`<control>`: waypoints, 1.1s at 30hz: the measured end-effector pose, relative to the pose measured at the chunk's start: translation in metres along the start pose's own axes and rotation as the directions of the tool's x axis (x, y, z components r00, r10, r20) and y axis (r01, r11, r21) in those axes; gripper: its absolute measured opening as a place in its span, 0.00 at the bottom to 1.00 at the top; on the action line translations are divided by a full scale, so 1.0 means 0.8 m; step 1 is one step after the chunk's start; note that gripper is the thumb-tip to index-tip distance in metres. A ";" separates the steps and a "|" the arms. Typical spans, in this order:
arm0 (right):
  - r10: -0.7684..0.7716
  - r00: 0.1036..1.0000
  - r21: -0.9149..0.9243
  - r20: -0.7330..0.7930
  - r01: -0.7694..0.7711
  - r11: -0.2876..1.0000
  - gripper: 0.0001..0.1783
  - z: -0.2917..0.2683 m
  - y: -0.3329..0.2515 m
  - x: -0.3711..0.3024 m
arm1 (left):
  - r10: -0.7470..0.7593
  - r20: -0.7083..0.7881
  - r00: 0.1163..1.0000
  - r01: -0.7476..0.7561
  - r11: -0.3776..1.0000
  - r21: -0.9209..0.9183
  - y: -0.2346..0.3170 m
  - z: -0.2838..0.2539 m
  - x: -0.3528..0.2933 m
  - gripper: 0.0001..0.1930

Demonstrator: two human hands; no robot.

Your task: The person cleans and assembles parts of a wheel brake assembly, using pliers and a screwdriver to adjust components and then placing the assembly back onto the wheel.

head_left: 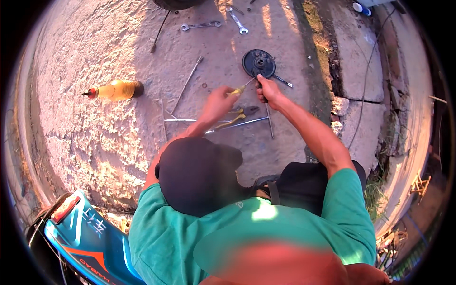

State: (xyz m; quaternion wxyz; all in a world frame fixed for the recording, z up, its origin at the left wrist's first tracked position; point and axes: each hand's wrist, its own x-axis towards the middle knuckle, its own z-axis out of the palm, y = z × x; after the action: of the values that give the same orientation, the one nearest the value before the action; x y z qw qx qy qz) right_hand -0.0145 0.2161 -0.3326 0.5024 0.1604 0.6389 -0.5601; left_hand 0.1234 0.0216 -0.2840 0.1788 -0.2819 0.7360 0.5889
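Observation:
My right hand (268, 90) grips the lower edge of a round black brake plate (253, 59), with the thumb on top. The plate has a hub hole in its middle and a short metal lever (284, 81) sticking out at its right. My left hand (219, 101) is closed around the yellow handle of a screwdriver (241, 88). Its thin shaft points right and up toward the plate's lower edge, by my right thumb. Whether the tip touches the plate, I cannot tell. Just below my left hand lie yellow-handled pliers (231, 120) on the concrete.
Two wrenches (201, 26) (237, 21) lie beyond the plate. Several long metal rods and T-shaped tools (187, 85) are spread near my left forearm. An amber bottle with a red cap (116, 90) lies on its side at left. A blue vehicle panel (90, 237) stands at lower left.

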 end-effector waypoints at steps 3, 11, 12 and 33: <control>-0.013 1.000 -0.011 0.005 0.013 1.000 0.26 -0.002 0.007 0.000 | 0.164 -0.081 0.983 -0.150 0.977 0.154 -0.014 0.008 -0.008 0.23; -0.251 0.965 -0.265 -0.080 0.222 0.938 0.31 0.037 0.033 0.008 | 0.260 -0.168 0.951 -0.233 0.958 0.165 -0.057 -0.001 -0.027 0.21; -0.298 0.952 -0.285 -0.069 0.268 0.920 0.31 0.043 0.038 0.014 | 0.271 -0.198 0.942 -0.236 0.954 0.184 -0.061 -0.003 -0.030 0.21; -0.126 0.988 0.109 0.086 0.116 0.987 0.26 0.082 0.036 0.023 | -0.103 0.134 0.986 0.158 0.848 -0.506 -0.105 -0.045 0.001 0.17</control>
State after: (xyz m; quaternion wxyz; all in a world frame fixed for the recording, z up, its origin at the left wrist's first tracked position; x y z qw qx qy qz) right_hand 0.0300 0.1615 -0.3551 0.4876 0.1210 0.5934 -0.6288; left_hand 0.1774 -0.0256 -0.3402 0.1740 -0.3384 0.5208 0.7641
